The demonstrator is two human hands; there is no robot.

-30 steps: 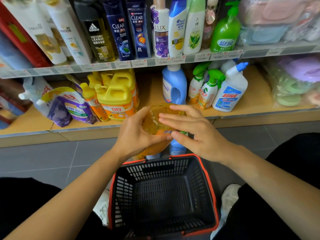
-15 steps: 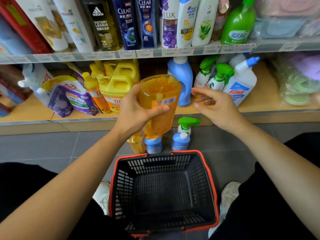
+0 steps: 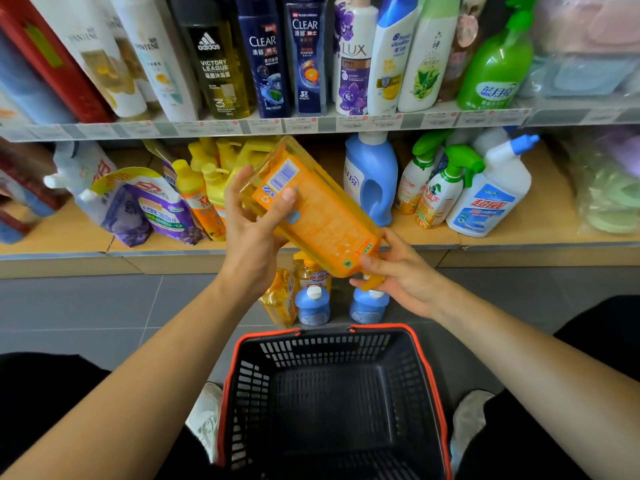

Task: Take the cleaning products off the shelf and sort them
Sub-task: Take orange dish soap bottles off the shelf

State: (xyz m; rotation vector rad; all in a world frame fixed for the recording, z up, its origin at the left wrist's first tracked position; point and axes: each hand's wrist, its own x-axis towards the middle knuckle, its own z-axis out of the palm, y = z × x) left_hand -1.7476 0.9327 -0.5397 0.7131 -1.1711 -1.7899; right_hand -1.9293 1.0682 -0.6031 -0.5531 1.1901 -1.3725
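While the black basket [image 3: 334, 393] with its orange rim sits on the grey floor between the person's shoes, both hands hold an orange bottle [image 3: 311, 209] above it, tilted with its cap end down to the right. The right hand [image 3: 401, 275] grips the bottle's lower neck end; the left hand [image 3: 252, 220] clasps the upper body, thumb across the label. Beyond the basket, two blue bottles [image 3: 312, 306] and some yellow ones stand on the floor. Farther back, the lower shelf [image 3: 519, 237] carries a blue detergent jug [image 3: 372, 178], spray bottles and refill pouches.
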